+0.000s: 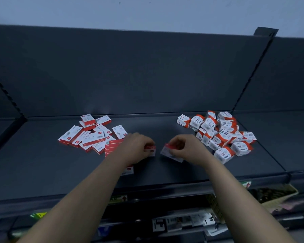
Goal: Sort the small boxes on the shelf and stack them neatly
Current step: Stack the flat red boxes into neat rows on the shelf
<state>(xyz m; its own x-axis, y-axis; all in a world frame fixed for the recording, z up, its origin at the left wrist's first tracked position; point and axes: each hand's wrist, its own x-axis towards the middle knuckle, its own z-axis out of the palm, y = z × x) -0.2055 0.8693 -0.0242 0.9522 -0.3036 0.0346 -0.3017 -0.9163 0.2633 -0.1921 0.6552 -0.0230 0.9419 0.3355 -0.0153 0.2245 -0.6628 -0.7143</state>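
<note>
On the dark shelf (147, 174) lies a loose heap of flat red-and-white boxes (89, 135) at the left. A heap of cube-shaped orange-and-white paper clip boxes (221, 134) sits at the right. Between them, my left hand (135, 148) grips a flat red-and-white box (151, 150) that rests on a low stack of the same boxes (112, 146), partly hidden by my forearm. My right hand (188, 148) holds another flat red-and-white box (168, 152), tilted, just above the shelf surface.
The shelf's back panel (130, 76) rises behind the boxes. A slotted upright (249, 79) bounds the bay at the right, another at the left. Below the front edge, lower shelves carry mixed goods (182, 221) and price tags.
</note>
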